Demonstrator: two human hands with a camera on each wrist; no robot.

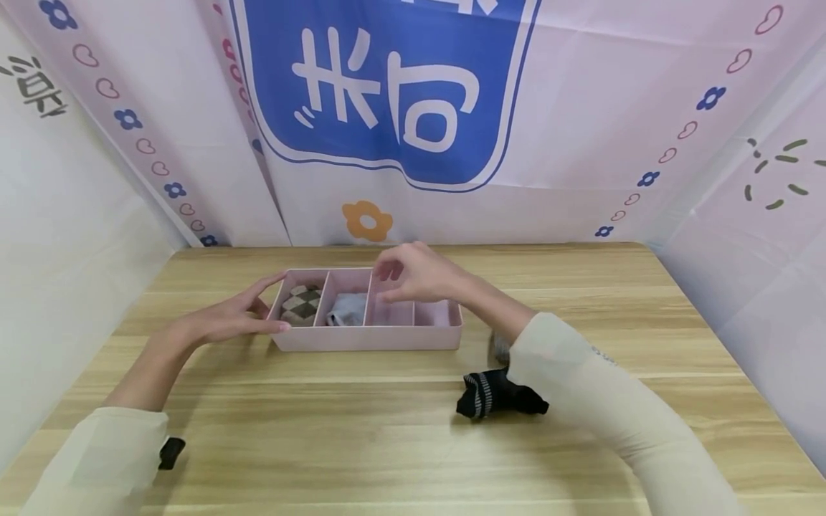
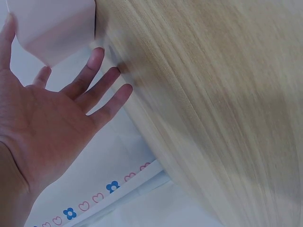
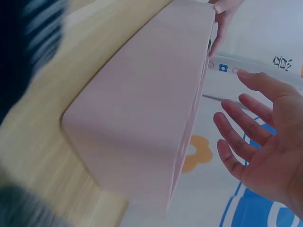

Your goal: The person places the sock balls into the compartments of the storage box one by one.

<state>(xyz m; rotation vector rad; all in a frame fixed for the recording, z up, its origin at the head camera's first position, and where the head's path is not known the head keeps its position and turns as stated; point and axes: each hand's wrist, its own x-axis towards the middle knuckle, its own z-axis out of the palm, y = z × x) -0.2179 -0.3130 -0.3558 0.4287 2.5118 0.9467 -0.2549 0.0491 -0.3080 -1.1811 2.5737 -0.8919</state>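
— While the left hand (image 1: 231,319) touches the pink box (image 1: 368,339) at its left end, where is the right hand (image 1: 421,276)?

— Over the box's third compartment, counting from the left. Its fingers are apart and loosely bent, and the right wrist view shows a bare palm.

— And how do the left fingers lie?

— Spread and nearly straight: the thumb is at the front rim, the index finger at the back corner, and the others fan out beside the box.

— What lies in the box?

— A checked cloth (image 1: 302,304) in the leftmost compartment, a pale blue cloth (image 1: 348,309) in the next.

— And on the table (image 1: 323,437)?

— A black cloth (image 1: 500,395) with grey bands, to the right and in front of the box. Just behind it is a grey cloth (image 1: 500,349), partly hidden by the right arm.
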